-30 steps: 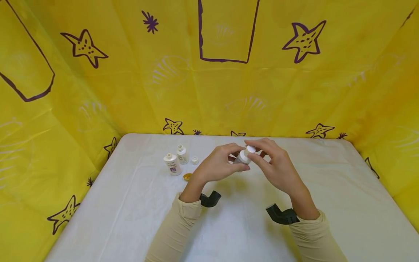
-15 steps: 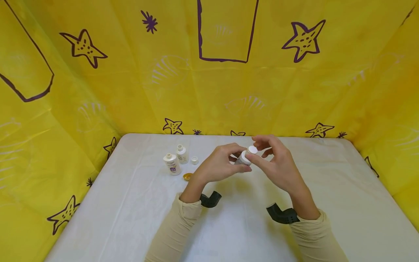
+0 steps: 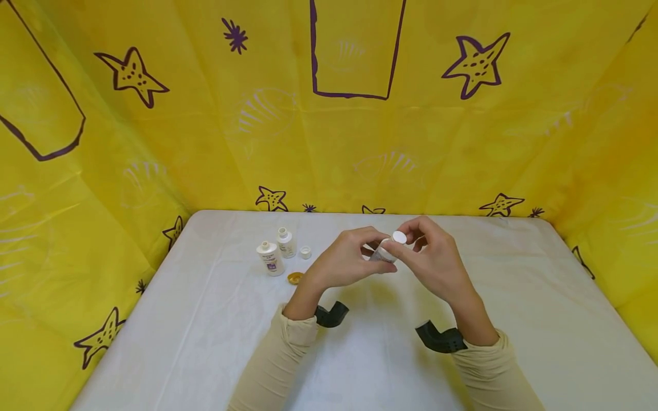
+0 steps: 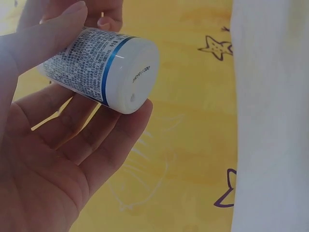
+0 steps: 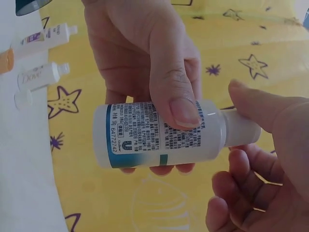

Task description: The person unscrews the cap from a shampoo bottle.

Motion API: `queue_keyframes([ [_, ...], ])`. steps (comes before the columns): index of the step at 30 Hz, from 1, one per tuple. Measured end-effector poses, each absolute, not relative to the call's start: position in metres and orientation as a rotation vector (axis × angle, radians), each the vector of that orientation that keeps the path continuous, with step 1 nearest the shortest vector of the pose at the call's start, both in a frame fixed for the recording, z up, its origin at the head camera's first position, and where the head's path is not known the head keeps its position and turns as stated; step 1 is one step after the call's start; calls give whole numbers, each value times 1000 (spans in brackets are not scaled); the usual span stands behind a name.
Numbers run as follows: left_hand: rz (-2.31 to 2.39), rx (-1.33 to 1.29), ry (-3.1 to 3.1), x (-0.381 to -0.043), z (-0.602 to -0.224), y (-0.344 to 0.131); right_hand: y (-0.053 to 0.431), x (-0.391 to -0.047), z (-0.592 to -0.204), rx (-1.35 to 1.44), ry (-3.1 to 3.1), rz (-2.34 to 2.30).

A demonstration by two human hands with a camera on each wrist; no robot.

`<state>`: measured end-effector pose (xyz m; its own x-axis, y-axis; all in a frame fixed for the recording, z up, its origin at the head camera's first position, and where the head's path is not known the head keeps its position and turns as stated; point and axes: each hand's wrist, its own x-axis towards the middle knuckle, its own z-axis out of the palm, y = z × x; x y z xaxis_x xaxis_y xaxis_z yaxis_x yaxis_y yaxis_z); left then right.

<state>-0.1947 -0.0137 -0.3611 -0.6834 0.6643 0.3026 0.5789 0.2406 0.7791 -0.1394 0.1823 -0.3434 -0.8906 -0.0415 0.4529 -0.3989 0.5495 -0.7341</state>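
Observation:
My left hand (image 3: pixel 345 258) holds a small white bottle (image 4: pixel 84 60) tilted above the table, its thumb across the printed label and its fingers beneath. The bottle's flat base, edged by a blue band, faces the left wrist camera. At the other end is a white screw cap (image 5: pixel 245 129), also visible in the head view, pinched by the thumb and curled fingers of my right hand (image 3: pixel 436 260). Left of the hands stand two white bottles without caps, one with a purple label (image 3: pixel 271 260) and one slimmer Dove bottle (image 3: pixel 286 244).
A loose white cap (image 3: pixel 305 252) lies beside the Dove bottle. Nearer to my left wrist is a gold-coloured cap (image 3: pixel 295 278). White cloth covers the table (image 3: pixel 205 319), and yellow curtains (image 3: pixel 329 142) with sea drawings enclose its back and sides.
My right index finger has lifted off the cap, then come back to it with the fingers more curled. My left hand has kept its hold on the bottle, almost unmoved.

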Motion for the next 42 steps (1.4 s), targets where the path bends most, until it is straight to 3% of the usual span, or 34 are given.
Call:
queue_keyframes([
  [20, 1465, 1175, 2420, -200, -360, -18, 189, -137, -336, 760, -2400, 1141],
  [33, 1475, 1151, 2367, -199, -365, -15, 183, -139, -343, 343, -2461, 1228],
  [42, 1470, 1135, 2369, -199, -366, -13, 183, -138, -344, 374, -2423, 1142],
])
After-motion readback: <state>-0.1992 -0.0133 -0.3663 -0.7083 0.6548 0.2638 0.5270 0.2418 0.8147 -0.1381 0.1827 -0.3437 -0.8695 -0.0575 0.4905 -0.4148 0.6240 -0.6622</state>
